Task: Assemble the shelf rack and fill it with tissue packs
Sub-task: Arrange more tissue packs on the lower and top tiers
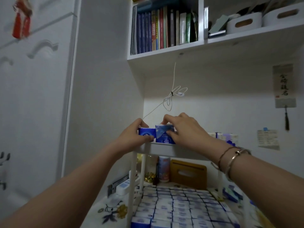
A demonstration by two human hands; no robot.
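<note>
The hanging scroll (284,85) on the right wall bears four brushed Chinese characters in a column; the last reads 名, the others are too blurred to tell. The note (268,139) taped below it carries lines of print too small to read. The book spines (153,29) and tissue packs (164,134) show printing, none of it legible.
</note>
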